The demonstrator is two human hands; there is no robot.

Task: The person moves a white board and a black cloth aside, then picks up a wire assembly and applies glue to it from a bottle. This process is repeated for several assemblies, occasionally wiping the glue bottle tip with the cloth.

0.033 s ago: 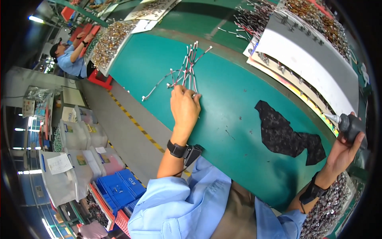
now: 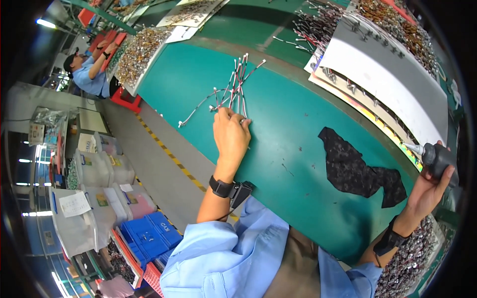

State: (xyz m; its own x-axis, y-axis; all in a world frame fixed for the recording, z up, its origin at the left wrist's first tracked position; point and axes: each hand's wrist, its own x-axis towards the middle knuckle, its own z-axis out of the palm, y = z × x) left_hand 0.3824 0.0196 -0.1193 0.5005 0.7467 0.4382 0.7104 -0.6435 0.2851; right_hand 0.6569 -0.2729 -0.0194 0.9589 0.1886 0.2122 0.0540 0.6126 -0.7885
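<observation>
My left hand (image 2: 232,134) is closed on a bunch of thin red, black and white wires (image 2: 237,92) with small white connectors. Their free ends fan out over the green table mat, and one wire curves off to the left. What the wires join to is hidden under my fingers. At the far right, my right hand (image 2: 428,193) grips a dark squeeze bottle (image 2: 439,160) with a pale pointed nozzle. The nozzle tip is close to a row of small metal parts (image 2: 376,118) along the edge of a white board; whether it touches one I cannot tell.
A crumpled black cloth (image 2: 350,166) lies on the green mat (image 2: 278,144). Heaps of wired parts (image 2: 318,25) sit at the back right, others (image 2: 139,54) at the far left. Plastic bins (image 2: 94,169) and a blue crate (image 2: 149,236) stand left. A co-worker (image 2: 89,74) sits beyond.
</observation>
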